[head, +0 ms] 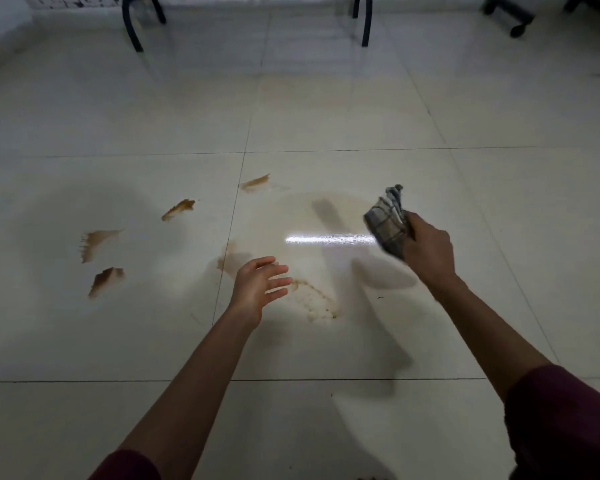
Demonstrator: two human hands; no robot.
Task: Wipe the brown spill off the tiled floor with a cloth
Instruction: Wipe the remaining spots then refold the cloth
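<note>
Maroon sleeves (565, 420) frame both hands: left hand (258, 287) released, fingers spread; right hand (426, 249) grasping the checked grey cloth (387, 221) above the glossy white tiled floor (326, 116). Brown spill streaks (101, 239) lie leftward; wiping should press flat, sweeping inward.

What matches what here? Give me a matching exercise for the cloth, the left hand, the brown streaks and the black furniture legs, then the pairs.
Things:
1. checked cloth
2. left hand
3. brown streaks
4. black furniture legs

States or places:
A. on the tiles at the left
B. at the far end of the floor
C. bunched in the right hand
D. empty, fingers spread, above the floor

Pairs: 1-C, 2-D, 3-A, 4-B
</note>
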